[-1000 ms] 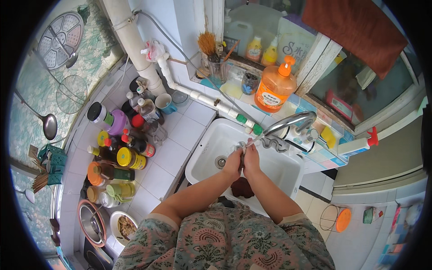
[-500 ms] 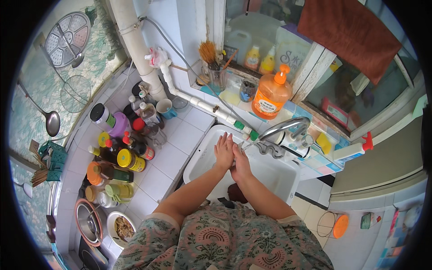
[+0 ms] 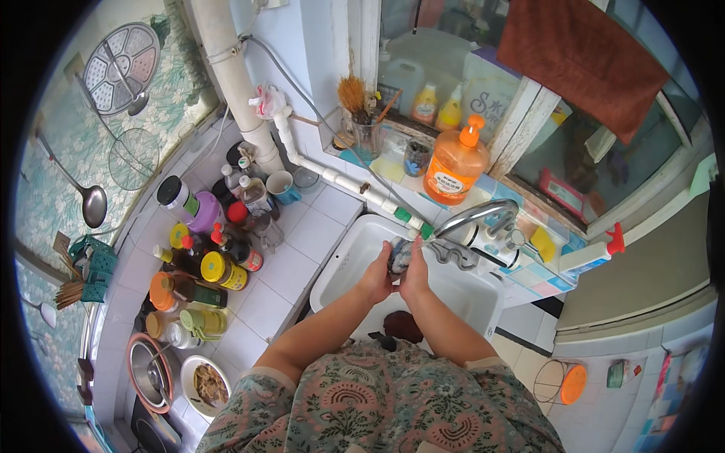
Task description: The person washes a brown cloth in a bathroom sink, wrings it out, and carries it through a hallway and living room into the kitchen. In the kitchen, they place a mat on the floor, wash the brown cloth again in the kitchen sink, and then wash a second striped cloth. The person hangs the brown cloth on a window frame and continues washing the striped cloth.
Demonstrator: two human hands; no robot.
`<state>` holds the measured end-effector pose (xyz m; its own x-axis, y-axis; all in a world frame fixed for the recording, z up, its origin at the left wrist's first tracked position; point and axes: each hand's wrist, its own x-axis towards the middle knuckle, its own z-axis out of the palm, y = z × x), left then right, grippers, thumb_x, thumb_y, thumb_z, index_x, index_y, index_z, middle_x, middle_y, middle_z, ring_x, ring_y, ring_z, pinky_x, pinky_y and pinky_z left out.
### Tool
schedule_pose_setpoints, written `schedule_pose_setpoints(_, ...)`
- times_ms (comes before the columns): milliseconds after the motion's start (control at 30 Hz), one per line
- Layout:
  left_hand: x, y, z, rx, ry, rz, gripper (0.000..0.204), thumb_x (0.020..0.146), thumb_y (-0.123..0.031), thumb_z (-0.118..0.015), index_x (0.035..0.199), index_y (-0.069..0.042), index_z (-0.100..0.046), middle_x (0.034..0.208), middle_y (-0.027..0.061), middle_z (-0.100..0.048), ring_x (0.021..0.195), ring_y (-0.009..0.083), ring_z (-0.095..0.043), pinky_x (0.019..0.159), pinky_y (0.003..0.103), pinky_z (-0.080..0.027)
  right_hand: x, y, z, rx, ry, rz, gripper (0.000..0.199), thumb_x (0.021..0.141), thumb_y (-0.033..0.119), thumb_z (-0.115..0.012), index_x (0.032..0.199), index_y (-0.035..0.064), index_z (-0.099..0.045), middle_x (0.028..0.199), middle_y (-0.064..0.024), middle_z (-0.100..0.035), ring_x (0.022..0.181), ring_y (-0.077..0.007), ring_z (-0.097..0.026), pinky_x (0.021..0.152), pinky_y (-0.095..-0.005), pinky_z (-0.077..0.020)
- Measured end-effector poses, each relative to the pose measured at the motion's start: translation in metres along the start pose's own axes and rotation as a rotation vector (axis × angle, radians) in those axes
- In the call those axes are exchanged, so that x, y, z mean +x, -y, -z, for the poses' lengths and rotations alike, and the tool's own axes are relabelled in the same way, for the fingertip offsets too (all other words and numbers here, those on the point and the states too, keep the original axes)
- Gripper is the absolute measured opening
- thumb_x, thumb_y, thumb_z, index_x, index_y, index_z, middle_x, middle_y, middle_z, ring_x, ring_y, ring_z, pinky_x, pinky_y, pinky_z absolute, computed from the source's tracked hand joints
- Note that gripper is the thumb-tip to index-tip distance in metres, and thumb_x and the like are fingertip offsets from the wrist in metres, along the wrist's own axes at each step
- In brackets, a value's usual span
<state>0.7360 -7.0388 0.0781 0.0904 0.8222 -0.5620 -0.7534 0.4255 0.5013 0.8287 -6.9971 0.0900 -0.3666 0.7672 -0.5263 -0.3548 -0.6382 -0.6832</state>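
Observation:
Over the white sink (image 3: 340,275), my left hand (image 3: 377,275) and my right hand (image 3: 414,273) are cupped close together, just below the curved metal tap (image 3: 476,215). Between them shows a shiny grey-blue patch (image 3: 400,258); whether it is pooled water or an object, I cannot make out. The fingers curl round it and are partly hidden. A dark red object (image 3: 402,326) lies in the near part of the sink, below my wrists.
Bottles and jars (image 3: 224,270) crowd the tiled counter at left, near a bowl of food (image 3: 208,383). An orange pump bottle (image 3: 455,167) stands on the sill behind the sink. A spray bottle (image 3: 596,253) is at right. White pipes (image 3: 343,181) run along the wall.
My hands were pressed together, the left over the right, under the tap. They have moved apart into a cupped shape, with the grey-blue patch showing between them.

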Motion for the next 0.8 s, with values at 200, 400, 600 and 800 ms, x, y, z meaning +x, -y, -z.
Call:
schedule_pose_setpoints(200, 0.007, -0.026, -0.012, -0.174, 0.189, -0.027, 0.036, 0.094, -0.035, -0.044, 0.117, -0.008, -0.050, 0.107, 0.0079, -0.059, 0.094, 0.0208, -0.058, 0.082, 0.035, -0.049, -0.018, -0.014, 0.002, -1.166, -0.060, 0.904, 0.054, 0.087, 0.008, -0.047, 0.138, 0.0038, -0.030, 0.132, -0.0202, -0.038, 0.116, -0.0370, -0.039, 0.100, -0.0435, -0.0298)
schedule_pose_setpoints(400, 0.024, -0.013, -0.026, -0.062, 0.136, -0.089, 0.029, 0.093, -0.022, -0.042, 0.118, -0.008, -0.049, 0.103, 0.0091, -0.059, 0.090, 0.0224, -0.059, 0.074, 0.035, -0.052, -0.024, 0.000, 0.011, -1.397, -0.137, 0.966, 0.057, 0.092, 0.029, -0.045, 0.141, 0.0068, -0.024, 0.142, -0.0232, -0.023, 0.129, -0.0401, -0.022, 0.107, -0.0460, -0.0180)
schedule_pose_setpoints(600, 0.032, -0.011, -0.033, -0.015, -0.145, -0.040, 0.023, 0.092, -0.023, -0.042, 0.103, -0.007, -0.055, 0.090, 0.0089, -0.059, 0.081, 0.0214, -0.058, 0.066, 0.034, -0.051, -0.023, 0.000, 0.031, -0.876, 0.139, 0.651, 0.061, 0.093, 0.038, -0.043, 0.142, 0.0071, -0.022, 0.131, -0.0192, -0.038, 0.121, -0.0328, -0.040, 0.100, -0.0466, -0.0312)
schedule_pose_setpoints(800, 0.022, -0.013, -0.032, -0.056, 0.009, -0.172, 0.027, 0.093, -0.026, -0.042, 0.100, -0.004, -0.054, 0.089, 0.0061, -0.061, 0.079, 0.0205, -0.059, 0.071, 0.035, -0.051, -0.037, 0.024, 0.015, -0.031, 0.159, -0.048, 0.054, 0.094, 0.047, -0.041, 0.135, 0.0124, -0.035, 0.125, -0.0043, -0.049, 0.109, -0.0220, -0.050, 0.094, -0.0379, -0.0392)
